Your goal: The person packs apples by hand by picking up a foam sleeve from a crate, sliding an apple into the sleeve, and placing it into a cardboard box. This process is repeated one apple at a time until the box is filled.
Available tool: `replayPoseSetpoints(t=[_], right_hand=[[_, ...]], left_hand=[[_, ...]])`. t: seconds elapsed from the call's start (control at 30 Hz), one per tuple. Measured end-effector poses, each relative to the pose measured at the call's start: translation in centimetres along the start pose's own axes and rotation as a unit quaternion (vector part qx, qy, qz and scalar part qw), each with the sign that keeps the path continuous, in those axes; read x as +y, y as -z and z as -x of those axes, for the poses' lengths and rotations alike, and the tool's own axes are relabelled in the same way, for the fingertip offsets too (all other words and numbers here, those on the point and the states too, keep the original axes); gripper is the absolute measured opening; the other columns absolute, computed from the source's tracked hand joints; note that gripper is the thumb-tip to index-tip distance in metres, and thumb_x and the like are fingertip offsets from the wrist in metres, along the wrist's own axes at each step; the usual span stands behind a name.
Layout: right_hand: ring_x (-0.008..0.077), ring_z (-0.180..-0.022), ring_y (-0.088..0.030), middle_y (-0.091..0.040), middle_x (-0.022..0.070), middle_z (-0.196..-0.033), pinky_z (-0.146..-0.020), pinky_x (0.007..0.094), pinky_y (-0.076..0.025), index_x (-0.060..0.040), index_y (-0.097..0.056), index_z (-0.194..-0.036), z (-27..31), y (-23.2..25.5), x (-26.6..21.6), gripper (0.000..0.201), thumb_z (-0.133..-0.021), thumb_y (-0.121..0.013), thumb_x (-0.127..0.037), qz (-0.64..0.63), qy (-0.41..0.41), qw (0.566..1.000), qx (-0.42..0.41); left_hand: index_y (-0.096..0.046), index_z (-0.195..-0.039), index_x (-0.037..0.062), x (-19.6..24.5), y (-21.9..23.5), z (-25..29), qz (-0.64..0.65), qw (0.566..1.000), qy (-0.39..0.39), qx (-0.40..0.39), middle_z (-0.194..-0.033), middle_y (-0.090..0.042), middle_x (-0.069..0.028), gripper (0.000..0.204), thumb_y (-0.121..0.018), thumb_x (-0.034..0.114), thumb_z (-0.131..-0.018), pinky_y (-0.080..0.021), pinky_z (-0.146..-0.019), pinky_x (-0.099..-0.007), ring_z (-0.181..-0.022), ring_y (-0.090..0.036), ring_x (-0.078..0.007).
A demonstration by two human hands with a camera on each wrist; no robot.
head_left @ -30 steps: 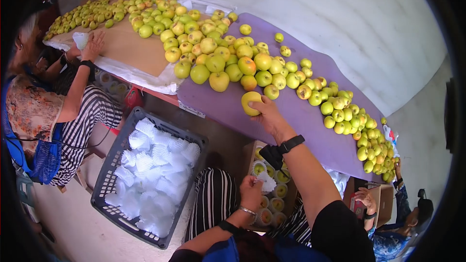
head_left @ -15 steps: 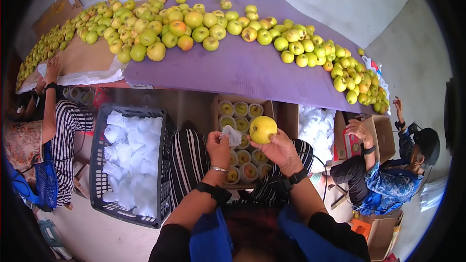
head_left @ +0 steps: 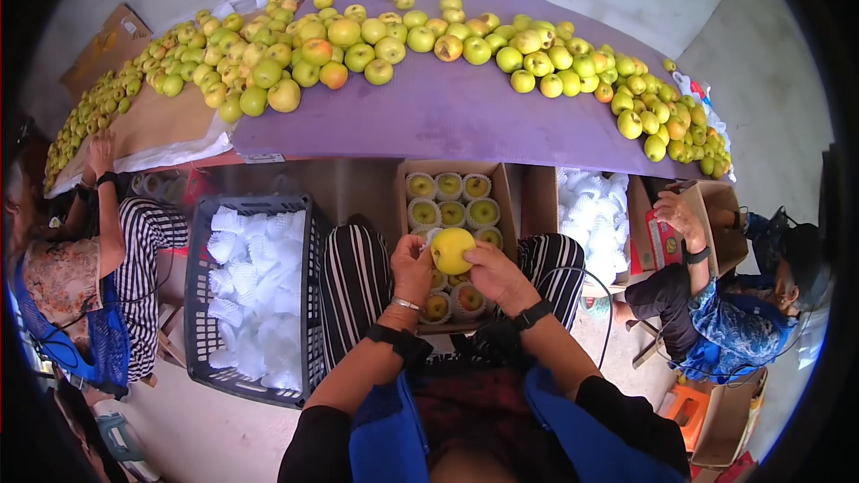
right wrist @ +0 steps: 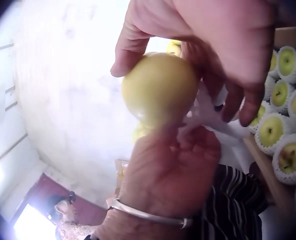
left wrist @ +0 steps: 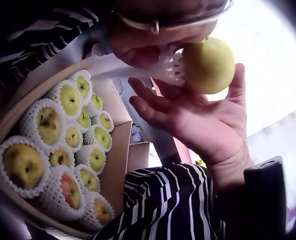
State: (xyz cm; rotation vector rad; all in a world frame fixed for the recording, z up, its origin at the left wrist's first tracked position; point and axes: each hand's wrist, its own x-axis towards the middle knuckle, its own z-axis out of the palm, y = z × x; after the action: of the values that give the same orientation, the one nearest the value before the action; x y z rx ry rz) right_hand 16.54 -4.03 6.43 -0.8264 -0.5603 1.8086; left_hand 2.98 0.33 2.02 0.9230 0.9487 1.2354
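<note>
My right hand [head_left: 503,281] grips a yellow-green apple [head_left: 453,251] between thumb and fingers, in front of my body. Close on its left, my left hand [head_left: 412,272] pinches a white foam net sleeve [left wrist: 170,67]. In the left wrist view the sleeve's scalloped edge meets the side of the apple, most of which is bare. The right wrist view has the apple between both hands, the right thumb on its upper side. Below them stands a cardboard box [head_left: 508,206] of apples, several in foam nets.
A long heap of loose apples [head_left: 358,57] lies across the purple mat [head_left: 429,125]. To the left stands a dark plastic crate [head_left: 199,304] of white foam nets; more foam nets [head_left: 592,215] fill a box at right. One person sits on each side.
The right hand has brought the apple back from the table heap to the left hand. The apple now meets the foam net sleeve, and the head view has turned and levelled.
</note>
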Motion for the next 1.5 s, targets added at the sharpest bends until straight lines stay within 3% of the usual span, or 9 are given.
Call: replayPoseSetpoints(t=[0.27,0.57,0.9,0.97,1.1,1.17,1.3,1.4,1.5], right_hand=[[0.017,-0.095,-0.05,-0.052,0.0063,-0.104,-0.085,0.03,-0.038,-0.0015,-0.046,-0.111,-0.8,0.7,1.5,0.046,-0.068,-0.061,-0.005,-0.015,0.069,0.99,0.123],[0.0236,-0.096,-0.047,-0.048,0.0113,-0.101,-0.084,0.029,-0.037,-0.0013,-0.044,-0.111,-1.6,1.6,3.2,0.064,-0.052,-0.07,-0.007,0.434,0.208,0.832,0.278],[0.0338,-0.102,-0.043,-0.044,0.0191,-0.107,-0.088,0.0346,-0.035,-0.0013,-0.044,-0.108,-1.5,1.7,3.6,0.062,-0.052,-0.07,-0.009,0.584,0.304,0.705,0.263],[0.0361,-0.104,-0.041,-0.043,0.0209,-0.11,-0.09,0.0363,-0.034,-0.0011,-0.044,-0.109,-1.6,2.1,3.8,0.063,-0.052,-0.07,-0.009,0.585,0.295,0.702,0.279],[0.0357,-0.105,-0.04,-0.043,0.0201,-0.11,-0.09,0.0375,-0.033,-0.0022,-0.043,-0.11,-1.1,1.7,3.3,0.064,-0.052,-0.069,-0.007,0.627,0.298,0.678,0.241],[0.0348,-0.106,-0.04,-0.041,0.0188,-0.113,-0.091,0.0364,-0.034,-0.0043,-0.043,-0.112,-0.8,1.3,3.1,0.066,-0.051,-0.069,-0.002,0.673,0.283,0.656,0.192],[0.0346,-0.107,-0.039,-0.04,0.0184,-0.115,-0.091,0.0363,-0.033,-0.0054,-0.043,-0.113,-0.3,0.0,2.4,0.064,-0.053,-0.067,-0.001,0.689,0.29,0.655,0.109],[0.0316,-0.108,-0.039,-0.039,0.0174,-0.116,-0.088,0.0351,-0.036,-0.0057,-0.042,-0.114,0.0,-0.7,1.8,0.063,-0.055,-0.064,0.002,0.633,0.314,0.697,0.124],[0.0228,-0.1,-0.047,-0.046,0.0126,-0.11,-0.082,0.0315,-0.041,-0.0049,-0.045,-0.11,-0.1,0.3,1.7,0.054,-0.06,-0.064,0.001,0.393,0.291,0.847,0.207]], left_hand=[[-0.05,-0.083,0.0064,0.4,0.3,0.1,0.024,0.979,0.202,-0.032,-0.071,-0.053,0.0006,0.007,-0.051,0.004,-0.077,-0.047,-0.048,-0.0229,-0.058,-0.052,-0.0075],[-0.049,-0.078,0.0076,0.5,-0.1,0.4,-0.047,0.983,0.146,-0.096,-0.068,-0.051,0.0018,0.007,-0.053,0.002,-0.075,-0.042,-0.047,-0.0195,-0.054,-0.048,-0.006],[-0.049,-0.074,0.0059,0.5,0.3,0.4,-0.024,0.987,0.137,-0.083,-0.07,-0.049,0.0006,0.009,-0.053,-0.001,-0.069,-0.04,-0.051,-0.0202,-0.057,-0.046,-0.0067],[-0.048,-0.072,0.003,-0.2,0.6,0.4,-0.259,0.948,-0.122,-0.139,-0.076,-0.048,-0.0012,0.009,-0.055,0.0,-0.067,-0.041,-0.055,-0.0221,-0.063,-0.047,-0.0087],[-0.049,-0.076,0.0004,-0.1,0.6,0.3,-0.258,0.952,-0.106,-0.126,-0.079,-0.053,-0.0069,0.018,-0.062,0.008,-0.065,-0.042,-0.058,-0.0274,-0.069,-0.05,-0.0152],[-0.051,-0.086,0.0008,0.5,0.0,0.4,-0.156,0.984,0.063,-0.062,-0.084,-0.054,-0.0079,0.03,-0.066,0.013,-0.064,-0.043,-0.06,-0.0273,-0.074,-0.053,-0.0174],[-0.045,-0.103,0.0015,-0.3,0.7,-0.3,-0.272,0.948,-0.018,-0.161,-0.092,-0.051,-0.0054,0.045,-0.067,0.013,-0.066,-0.046,-0.059,-0.0242,-0.075,-0.051,-0.0113],[-0.042,-0.11,0.003,1.8,0.7,-0.2,-0.083,0.965,0.208,-0.137,-0.1,-0.051,-0.0072,0.046,-0.064,0.013,-0.07,-0.049,-0.06,-0.0282,-0.083,-0.054,-0.0149],[-0.039,-0.112,0.0028,1.8,0.7,-0.4,0.117,0.961,0.234,-0.09,-0.102,-0.051,-0.0084,0.039,-0.055,0.009,-0.077,-0.051,-0.064,-0.036,-0.089,-0.055,-0.022]])
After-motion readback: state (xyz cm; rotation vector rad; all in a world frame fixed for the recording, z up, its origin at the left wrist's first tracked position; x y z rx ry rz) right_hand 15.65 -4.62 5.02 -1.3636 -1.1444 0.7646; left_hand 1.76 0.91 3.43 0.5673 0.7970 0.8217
